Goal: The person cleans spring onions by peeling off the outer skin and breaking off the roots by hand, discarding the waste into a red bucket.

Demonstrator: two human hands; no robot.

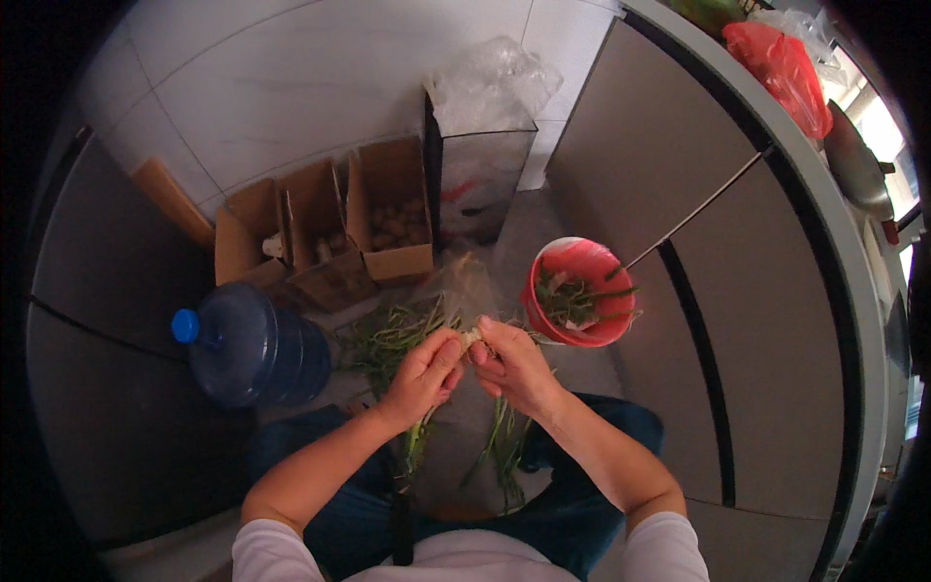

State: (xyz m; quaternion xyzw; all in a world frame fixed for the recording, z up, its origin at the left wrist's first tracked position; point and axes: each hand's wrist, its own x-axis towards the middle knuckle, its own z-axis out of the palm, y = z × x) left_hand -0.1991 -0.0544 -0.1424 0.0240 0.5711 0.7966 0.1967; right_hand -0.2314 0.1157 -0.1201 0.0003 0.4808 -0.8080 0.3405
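Note:
My left hand (429, 371) is closed around a spring onion, its white end (471, 337) poking out above my fingers. Green leaves (414, 444) hang below that hand. The fingertips of my right hand (513, 364) pinch the root end from the other side, so both hands nearly meet. Beyond my left hand lies a loose pile of spring onions (385, 342) on the floor, beside a crumpled clear plastic bag (469, 284). More green stalks (502, 451) lie between my knees, under my right forearm.
A red bucket (534, 298) with green scraps stands to the right, before grey cabinets (698, 349). A large blue water bottle (254, 349) lies at left. Cardboard boxes (400, 262), one holding potato-like produce, and a tall bin (480, 182) line the tiled wall.

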